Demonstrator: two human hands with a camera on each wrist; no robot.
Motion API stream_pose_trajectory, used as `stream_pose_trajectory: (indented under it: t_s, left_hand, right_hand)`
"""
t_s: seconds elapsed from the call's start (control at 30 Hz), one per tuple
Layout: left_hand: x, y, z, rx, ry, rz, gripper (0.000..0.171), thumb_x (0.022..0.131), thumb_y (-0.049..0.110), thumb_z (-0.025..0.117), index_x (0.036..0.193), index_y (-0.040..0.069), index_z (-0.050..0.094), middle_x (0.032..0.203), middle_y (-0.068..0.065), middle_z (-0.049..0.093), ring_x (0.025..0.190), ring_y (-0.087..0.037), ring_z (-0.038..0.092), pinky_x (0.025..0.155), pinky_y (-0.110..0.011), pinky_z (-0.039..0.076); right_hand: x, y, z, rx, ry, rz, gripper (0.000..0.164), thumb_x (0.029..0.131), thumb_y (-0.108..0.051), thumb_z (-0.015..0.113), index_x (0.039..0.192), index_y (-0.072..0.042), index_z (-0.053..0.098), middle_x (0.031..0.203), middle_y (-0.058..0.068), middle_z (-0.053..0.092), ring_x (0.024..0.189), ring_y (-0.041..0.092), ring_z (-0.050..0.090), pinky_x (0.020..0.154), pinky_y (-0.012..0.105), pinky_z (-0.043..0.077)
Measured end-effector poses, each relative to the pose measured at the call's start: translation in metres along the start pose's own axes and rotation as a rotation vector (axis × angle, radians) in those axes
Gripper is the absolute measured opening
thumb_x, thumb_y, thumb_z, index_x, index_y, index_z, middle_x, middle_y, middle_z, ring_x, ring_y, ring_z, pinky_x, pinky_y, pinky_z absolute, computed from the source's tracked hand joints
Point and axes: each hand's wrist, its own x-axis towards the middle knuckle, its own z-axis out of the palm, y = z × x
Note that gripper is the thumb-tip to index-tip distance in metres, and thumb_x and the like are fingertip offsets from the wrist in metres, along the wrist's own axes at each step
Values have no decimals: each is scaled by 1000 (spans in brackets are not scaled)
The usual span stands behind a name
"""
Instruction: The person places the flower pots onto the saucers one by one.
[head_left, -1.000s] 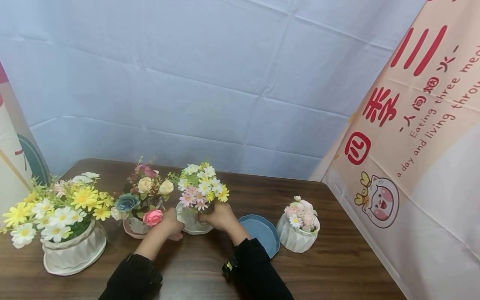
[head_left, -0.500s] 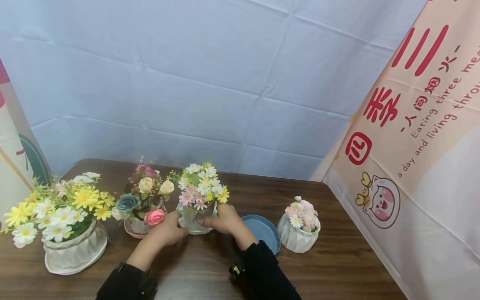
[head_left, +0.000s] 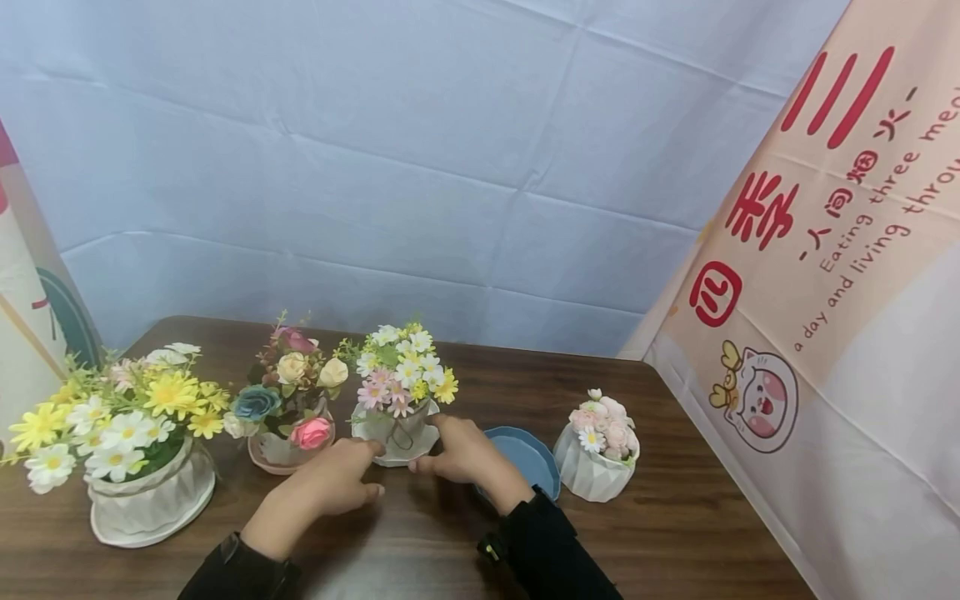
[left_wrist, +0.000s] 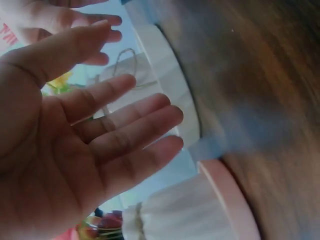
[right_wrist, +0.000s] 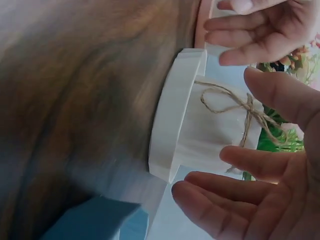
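Observation:
A small white pot [head_left: 393, 432] of white, yellow and pink daisies [head_left: 408, 369] stands upright in a white scalloped saucer [right_wrist: 172, 120]. A twine bow [right_wrist: 248, 104] is tied round the pot. My left hand [head_left: 330, 483] is at the pot's near left, its fingers spread and relaxed, with nothing in them. On the other side, my right hand [head_left: 471, 457] reaches close to the saucer's right edge, fingers extended and holding nothing. In the right wrist view its fingers look apart from the pot, but whether any fingertip touches the saucer I cannot tell.
Left of the pot stands a rose arrangement [head_left: 292, 375] in a pink saucer [left_wrist: 230, 197]. A larger daisy pot [head_left: 146, 500] is at far left. A blue plate [head_left: 528, 458] lies right of my right hand, beside a white ribbed pot [head_left: 596, 467] of pale pink flowers.
Both hands have let go of the daisy pot and drawn back toward me, and their fingers have opened. The pot and its saucer stay where they were.

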Motion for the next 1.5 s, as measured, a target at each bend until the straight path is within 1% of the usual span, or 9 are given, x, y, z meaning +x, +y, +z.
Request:
stream_pose_trajectory:
  t_s: [0.1, 0.23, 0.33, 0.47, 0.77, 0.93, 1.1, 1.33, 1.5]
  left_hand:
    - [-3, 4, -1, 24, 12, 20, 47, 69, 26, 69, 108, 3, 56, 101, -9, 57, 98, -27, 50, 82, -42, 40]
    - [-8, 8, -3, 53, 24, 62, 44, 68, 27, 69, 106, 7, 57, 99, -6, 56, 96, -25, 51, 78, -42, 41]
    - [-10, 10, -4, 76, 35, 80, 44, 68, 29, 69, 105, 9, 58, 99, -6, 55, 94, -25, 51, 76, -43, 42]
    - [-11, 11, -3, 100, 53, 87, 46, 68, 29, 69, 107, 9, 57, 100, -6, 55, 93, -25, 52, 76, -42, 42]
    - [-6, 19, 7, 115, 75, 177, 43, 67, 27, 69, 104, 9, 57, 94, -6, 53, 84, -23, 54, 69, -38, 44]
    - [-2, 21, 12, 110, 83, 170, 43, 68, 27, 68, 104, 9, 57, 97, -6, 54, 87, -22, 53, 70, -38, 44]
    - [3, 21, 16, 132, 96, 180, 41, 67, 26, 69, 101, 8, 58, 95, -6, 55, 87, -22, 53, 68, -37, 45]
    - [9, 26, 23, 180, 165, 205, 39, 64, 26, 70, 96, 9, 59, 83, -4, 51, 74, -21, 53, 57, -35, 45]
    - [14, 32, 27, 203, 184, 241, 39, 64, 27, 70, 96, 8, 59, 81, -5, 49, 71, -22, 53, 56, -35, 45]
  right_hand:
    - [-5, 3, 0, -65, 0, -50, 64, 70, -42, 66, 121, -8, 47, 109, 8, 54, 101, 25, 48, 76, 35, 43]
    - [-12, 6, 1, -147, 16, -80, 57, 68, -45, 66, 115, -14, 53, 101, 6, 54, 97, 25, 48, 73, 37, 43]
    - [-17, 9, 2, -198, 39, -80, 57, 67, -47, 66, 112, -16, 55, 98, 5, 52, 95, 26, 47, 72, 38, 42]
    - [-24, 13, 1, -237, 48, -80, 60, 66, -47, 67, 114, -13, 54, 96, 5, 52, 93, 27, 48, 71, 38, 42]
    - [-38, 27, -3, -185, 10, -43, 60, 68, -43, 67, 117, -13, 51, 103, 7, 51, 96, 25, 48, 76, 37, 42]
    - [-47, 40, -9, -134, -9, -26, 60, 71, -42, 65, 120, -12, 48, 115, 11, 48, 107, 28, 43, 82, 41, 39]
    - [-55, 51, -17, -128, -14, -15, 60, 73, -42, 64, 122, -12, 47, 120, 12, 44, 111, 30, 39, 85, 44, 37]
    - [-62, 63, -22, -135, -12, 25, 62, 71, -43, 64, 123, -13, 47, 121, 13, 42, 110, 34, 39, 82, 47, 38]
    - [-67, 68, -23, -147, 20, 9, 63, 70, -42, 66, 121, -10, 49, 118, 15, 45, 107, 34, 41, 82, 47, 38]
